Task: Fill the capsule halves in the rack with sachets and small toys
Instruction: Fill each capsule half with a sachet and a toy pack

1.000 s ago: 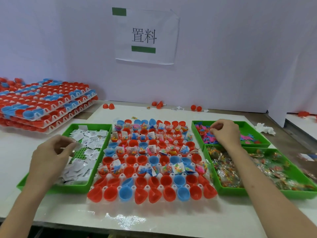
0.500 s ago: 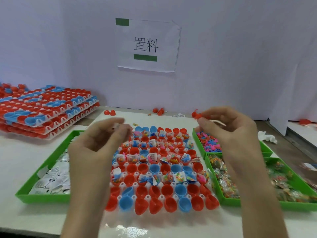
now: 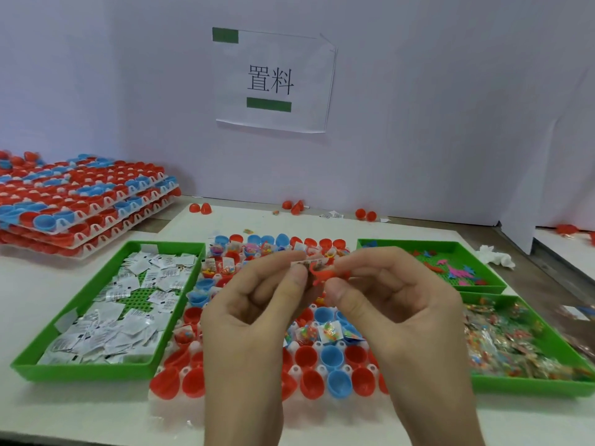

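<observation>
Head view: left hand [image 3: 257, 304] and right hand [image 3: 396, 300] up, both pinching

Pinches a white sachet [image 3: 309, 263] between left thumb and forefinger, other fingers curled. Grips a small red toy [image 3: 322, 275] in the right fingertips, right beside the sachet. Holds both in the air over the middle of the rack [image 3: 295, 370], red and blue capsule halves [image 3: 331, 355] below the wrists. Sachet tray [image 3: 80, 371] left of the rack, toy tray [image 3: 476, 288] on the right.
</observation>
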Motion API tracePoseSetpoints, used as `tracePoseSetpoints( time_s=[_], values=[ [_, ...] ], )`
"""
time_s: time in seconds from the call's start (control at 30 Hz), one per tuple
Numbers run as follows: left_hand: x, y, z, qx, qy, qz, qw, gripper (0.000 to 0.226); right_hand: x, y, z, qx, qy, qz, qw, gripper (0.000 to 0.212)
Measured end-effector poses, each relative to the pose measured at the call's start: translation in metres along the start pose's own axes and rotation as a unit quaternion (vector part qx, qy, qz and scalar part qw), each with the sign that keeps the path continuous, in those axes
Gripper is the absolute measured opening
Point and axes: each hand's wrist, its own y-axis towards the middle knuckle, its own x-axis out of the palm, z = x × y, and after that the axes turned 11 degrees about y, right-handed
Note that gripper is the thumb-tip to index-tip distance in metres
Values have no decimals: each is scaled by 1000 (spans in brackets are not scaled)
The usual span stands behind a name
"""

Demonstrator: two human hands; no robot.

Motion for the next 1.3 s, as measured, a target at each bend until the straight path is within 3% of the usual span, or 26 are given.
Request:
tracePoseSetpoints(
  time_s=[0.1, 0.2, 0.23, 0.4, 0.53, 0.6, 0.67, 0.77, 0.9, 1.2, 1.3],
  values=[
    [8, -3, 0, -19, -4, -5, 1000, 22, 0, -1, 3, -5, 3, 5, 1000, 28],
    [6, 10, -9, -104, -37, -59, 992, 28, 0, 0, 6, -12, -2, 14, 1000, 31],
    [0, 6, -9, -137, -68, -26, 988, 31, 0, 0, 6, -12, -1, 20, 1000, 30],
    [15, -8, -1, -22, 41, -49, 998, 29, -4, 0, 3, 6, -8, 16, 1000, 29],
    [16, -5, 0, -33, 21, -46, 998, 28, -7, 4, 0, 13, -26, 2, 1000, 37],
    [16, -4, 2, -25, 24, -24, 999, 28, -17, 8, 3, 19, -52, -9, 998, 30],
    [13, -4, 2, -13, 27, 4, 1000, 28, -40, 14, 12, 44, -148, -19, 988, 20],
    [9, 0, 4, -6, 15, 28, 999, 28, -90, 20, 34, 167, -304, -4, 938, 19],
    [5, 2, 8, -9, 26, 37, 999, 29, -136, 14, 62, 319, -343, -1, 884, 22],
    [3, 1, 13, -16, 18, 40, 999, 40, -138, 20, 89, 302, -340, -3, 891, 33],
    [4, 1, 13, -21, 16, 35, 999, 28, -139, 20, 88, 309, -337, -8, 889, 32]
  ],
)
